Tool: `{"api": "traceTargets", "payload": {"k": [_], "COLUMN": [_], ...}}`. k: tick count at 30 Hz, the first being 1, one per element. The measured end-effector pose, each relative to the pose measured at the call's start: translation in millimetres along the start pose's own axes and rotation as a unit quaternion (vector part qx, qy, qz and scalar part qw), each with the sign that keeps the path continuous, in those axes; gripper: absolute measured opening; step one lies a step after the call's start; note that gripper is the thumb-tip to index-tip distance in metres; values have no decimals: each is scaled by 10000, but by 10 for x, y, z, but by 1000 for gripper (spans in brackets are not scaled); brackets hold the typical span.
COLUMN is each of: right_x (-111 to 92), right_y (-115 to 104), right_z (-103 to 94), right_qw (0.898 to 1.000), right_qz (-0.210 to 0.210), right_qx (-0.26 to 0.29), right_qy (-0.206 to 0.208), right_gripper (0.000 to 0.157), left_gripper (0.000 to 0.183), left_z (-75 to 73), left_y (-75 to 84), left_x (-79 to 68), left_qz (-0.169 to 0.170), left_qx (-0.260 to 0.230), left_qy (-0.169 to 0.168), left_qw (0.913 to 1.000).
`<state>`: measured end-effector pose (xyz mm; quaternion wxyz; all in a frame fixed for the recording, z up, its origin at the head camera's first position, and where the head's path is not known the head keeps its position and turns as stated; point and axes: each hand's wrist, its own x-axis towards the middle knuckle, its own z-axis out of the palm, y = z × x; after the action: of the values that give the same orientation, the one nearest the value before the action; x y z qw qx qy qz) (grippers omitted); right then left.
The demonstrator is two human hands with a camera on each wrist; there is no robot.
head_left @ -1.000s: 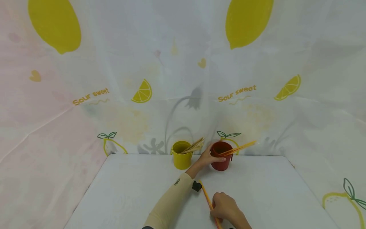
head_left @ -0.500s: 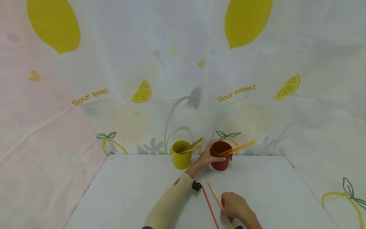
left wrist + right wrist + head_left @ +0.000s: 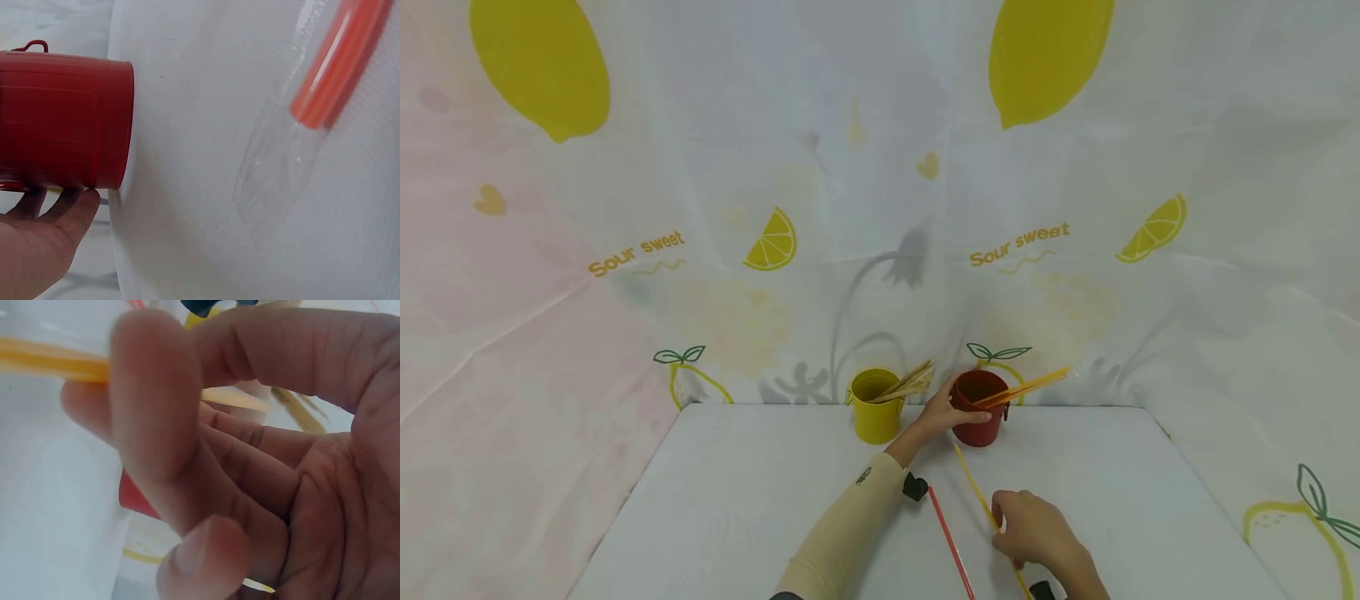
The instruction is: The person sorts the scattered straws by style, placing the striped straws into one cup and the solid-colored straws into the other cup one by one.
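Observation:
At the back of the table, my left hand [image 3: 940, 414] holds the small red bucket [image 3: 976, 435], thumb in front and fingers at its left side. Several orange-yellow straws [image 3: 1033, 386] lean out of that bucket to the right. Nearer me, my right hand [image 3: 1036, 532] pinches a long yellow straw [image 3: 973, 482] that slants toward the red bucket; in the right wrist view the straw [image 3: 53, 359] passes between the fingers. A red straw [image 3: 951, 542] lies on the table left of my right hand. In the left wrist view its end [image 3: 337, 69] shows a clear wrapper.
Left of the red bucket stands a yellow bucket [image 3: 877, 425] with several tan wrapped sticks [image 3: 912, 383] leaning out. Both are close to the lemon-printed backdrop [image 3: 865, 200] behind the white table [image 3: 737, 500].
My right hand has moved right and away from me, drawing the yellow straw apart from the red one, which stays on the table. My left hand keeps its hold on the red bucket.

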<state>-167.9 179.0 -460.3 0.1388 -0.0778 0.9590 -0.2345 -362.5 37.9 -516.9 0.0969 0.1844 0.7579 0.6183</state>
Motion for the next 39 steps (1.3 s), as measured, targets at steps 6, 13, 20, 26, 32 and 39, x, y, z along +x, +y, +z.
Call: {"api": "traceTargets", "payload": {"k": [6,13,20,26,32,39], "right_x": [-3,-33,-2,66,158,257], "right_y": [22,-5,-38,-42,-46,-38], "right_z": [-101,-313,-476,-607,-678,-733], "right_qw": [9995,9958,9870,9773,9656,9511], "right_qz": [0,-23,-124,-416,-519,-610], "right_qx": [-17,419,674,871,1098,1302], "right_qy": [321,808,1457,1887,2299,2734], "right_gripper": [17,17,15,15,20,21], "left_gripper": [77,73,74,74,74,73], "left_z": [0,5,14,15,20,25], "left_y": [27,-17,-40,-40,-61,-70], "left_x": [-18,25,41,38,54,74], "left_qz": [42,81,38,69,43,61], "left_qx": [73,21,82,46,107,93], "left_qy": [-12,1,31,45,73,53], "left_qw": [10000,10000,10000,10000,9999,9999]}}
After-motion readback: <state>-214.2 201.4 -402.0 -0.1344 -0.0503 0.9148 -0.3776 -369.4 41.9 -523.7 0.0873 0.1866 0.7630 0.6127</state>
